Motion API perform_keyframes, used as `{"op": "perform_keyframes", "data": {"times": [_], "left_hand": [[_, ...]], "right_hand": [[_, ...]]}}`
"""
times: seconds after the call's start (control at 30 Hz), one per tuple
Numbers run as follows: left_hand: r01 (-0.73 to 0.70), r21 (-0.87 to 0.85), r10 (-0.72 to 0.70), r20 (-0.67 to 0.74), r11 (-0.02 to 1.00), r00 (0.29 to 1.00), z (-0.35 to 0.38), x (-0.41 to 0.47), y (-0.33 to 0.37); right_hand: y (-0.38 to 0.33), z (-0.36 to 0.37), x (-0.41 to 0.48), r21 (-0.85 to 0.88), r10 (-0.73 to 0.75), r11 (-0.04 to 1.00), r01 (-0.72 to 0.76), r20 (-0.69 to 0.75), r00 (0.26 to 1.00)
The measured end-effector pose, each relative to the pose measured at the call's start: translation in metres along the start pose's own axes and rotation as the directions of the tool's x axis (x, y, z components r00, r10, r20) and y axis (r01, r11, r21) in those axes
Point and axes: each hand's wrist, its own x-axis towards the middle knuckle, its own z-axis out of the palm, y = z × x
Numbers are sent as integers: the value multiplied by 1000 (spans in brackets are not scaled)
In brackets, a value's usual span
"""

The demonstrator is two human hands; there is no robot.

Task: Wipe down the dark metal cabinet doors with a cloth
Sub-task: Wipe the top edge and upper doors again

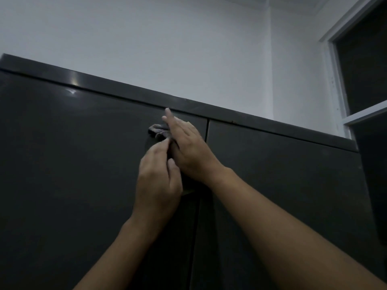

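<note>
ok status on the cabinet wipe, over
Right hand flat on cloth, high on left door. Left hand pinching cloth edge. Nothing in the way.

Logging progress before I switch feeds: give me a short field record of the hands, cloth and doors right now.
left hand: pinches the cloth's lower part
right hand: flat, fingers straight, pressing the cloth to the door
cloth: bunched, against the left door near its top right corner
left door: closed
right door: closed, cloth not on it
surroundings: white wall above, window frame at right
</note>
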Motion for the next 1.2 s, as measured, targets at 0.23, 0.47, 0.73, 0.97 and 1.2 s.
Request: {"op": "perform_keyframes", "data": {"times": [0.23,0.47,0.73,0.97,1.2], "left_hand": [[-10,143,-24,232,990,972,24,7,25],[-163,308,99,214,937,972,68,38,30],[-393,316,285,338,863,897,152,-5,84],[-597,258,395,546,760,739,205,-108,127],[-492,331,339,424,805,840,218,-78,136]], "right_hand": [[-5,-49,-31,368,224,889,-273,171,960],[62,-115,-109,-4,357,934,-357,16,934],[144,-185,-208,-113,653,716,-689,-240,718],[182,-220,-271,-219,632,740,-636,-95,769],[199,-229,-308,14,731,674,-739,-160,663]]}}
